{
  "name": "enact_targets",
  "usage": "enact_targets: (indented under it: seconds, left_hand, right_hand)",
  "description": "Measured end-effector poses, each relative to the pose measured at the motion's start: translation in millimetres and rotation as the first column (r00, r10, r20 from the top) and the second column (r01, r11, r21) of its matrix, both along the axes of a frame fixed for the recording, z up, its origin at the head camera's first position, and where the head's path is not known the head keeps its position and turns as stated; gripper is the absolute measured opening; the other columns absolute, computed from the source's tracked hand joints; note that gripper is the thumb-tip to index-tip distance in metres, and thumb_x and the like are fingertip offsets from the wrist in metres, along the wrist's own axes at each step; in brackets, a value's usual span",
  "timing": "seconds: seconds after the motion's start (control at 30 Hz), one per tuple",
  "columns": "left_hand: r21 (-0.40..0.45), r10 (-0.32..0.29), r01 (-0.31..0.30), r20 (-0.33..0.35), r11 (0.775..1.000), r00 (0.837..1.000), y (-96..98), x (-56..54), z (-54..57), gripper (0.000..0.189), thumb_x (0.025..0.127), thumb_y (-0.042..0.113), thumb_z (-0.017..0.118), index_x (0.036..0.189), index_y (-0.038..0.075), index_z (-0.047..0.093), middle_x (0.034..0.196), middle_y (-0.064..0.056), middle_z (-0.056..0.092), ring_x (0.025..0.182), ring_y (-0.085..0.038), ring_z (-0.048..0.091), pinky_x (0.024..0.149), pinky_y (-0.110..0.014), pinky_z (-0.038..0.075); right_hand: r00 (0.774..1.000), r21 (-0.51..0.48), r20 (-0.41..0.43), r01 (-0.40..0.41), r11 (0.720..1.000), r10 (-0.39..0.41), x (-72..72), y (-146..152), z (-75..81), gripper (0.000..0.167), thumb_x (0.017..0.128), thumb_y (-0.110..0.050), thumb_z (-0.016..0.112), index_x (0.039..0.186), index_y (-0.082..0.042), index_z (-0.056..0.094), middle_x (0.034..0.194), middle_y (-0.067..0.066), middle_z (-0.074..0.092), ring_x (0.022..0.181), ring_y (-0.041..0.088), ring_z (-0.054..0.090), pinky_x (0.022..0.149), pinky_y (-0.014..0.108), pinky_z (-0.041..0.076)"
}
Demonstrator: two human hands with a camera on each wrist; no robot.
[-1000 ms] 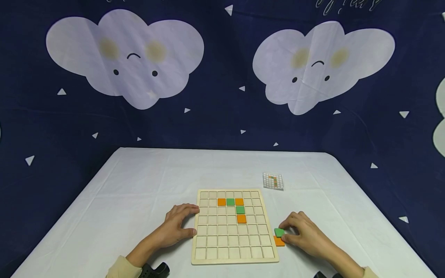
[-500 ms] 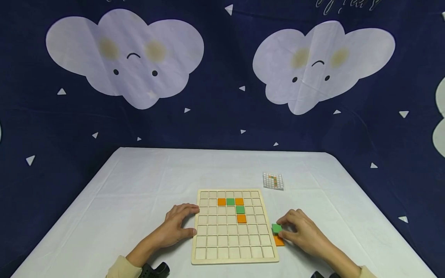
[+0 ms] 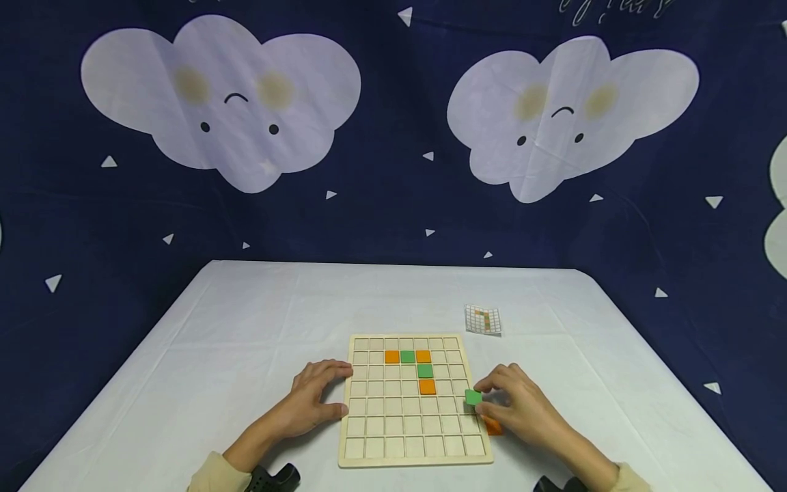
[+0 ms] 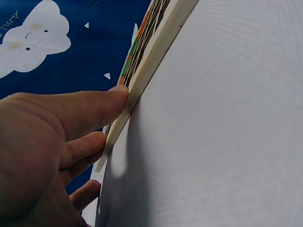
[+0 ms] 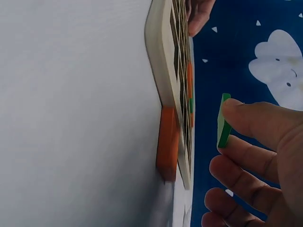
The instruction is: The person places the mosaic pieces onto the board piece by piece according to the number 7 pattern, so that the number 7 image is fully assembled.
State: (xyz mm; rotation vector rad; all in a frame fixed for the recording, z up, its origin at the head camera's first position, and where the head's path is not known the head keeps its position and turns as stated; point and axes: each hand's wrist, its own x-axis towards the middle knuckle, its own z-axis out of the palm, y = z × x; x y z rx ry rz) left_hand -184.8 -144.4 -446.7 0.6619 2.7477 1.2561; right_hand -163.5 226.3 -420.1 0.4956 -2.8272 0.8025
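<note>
A wooden grid board (image 3: 393, 445) lies on the white table, with a short bent row of orange and green square tiles in its cells. My left hand (image 3: 313, 401) rests at the board's left edge; its thumb and fingertips touch the rim, as the left wrist view confirms. Above the board's right edge, my right hand (image 3: 522, 408) pinches a green square tile (image 3: 473, 397) between thumb and forefinger. The right wrist view has this green tile (image 5: 223, 122) held clear of the board. Beside the board's right edge lies an orange piece (image 5: 167, 144), partly hidden by my right hand in the head view.
A small printed card (image 3: 482, 320) with a grid of coloured squares lies beyond the board's far right corner. Behind the table (image 3: 246, 307) hangs a dark blue cloth (image 3: 393, 205) with clouds and small triangles.
My right hand has lifted the green tile from above the orange piece and carried it left and away from me, over the board's right edge. My left hand stays put.
</note>
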Motion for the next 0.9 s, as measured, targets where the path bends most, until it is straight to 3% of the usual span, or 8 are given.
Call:
enact_targets:
  seconds: [0.9]
  left_hand:
    - [-0.009,-0.008,0.008,-0.023,1.0,1.0,-0.7,-0.8,-1.7,0.054,0.076,0.02,0.074,0.126,0.007,0.056,0.136,-0.007,0.05,0.136,-0.037,0.03,0.111,-0.065,0.007]
  right_hand:
    - [0.994,0.015,-0.054,-0.096,0.995,0.097,-4.7,-31.0,-3.8,0.019,0.073,-0.026,0.078,0.09,-0.024,0.069,0.088,-0.018,0.058,0.083,0.003,0.044,0.071,0.021,0.042]
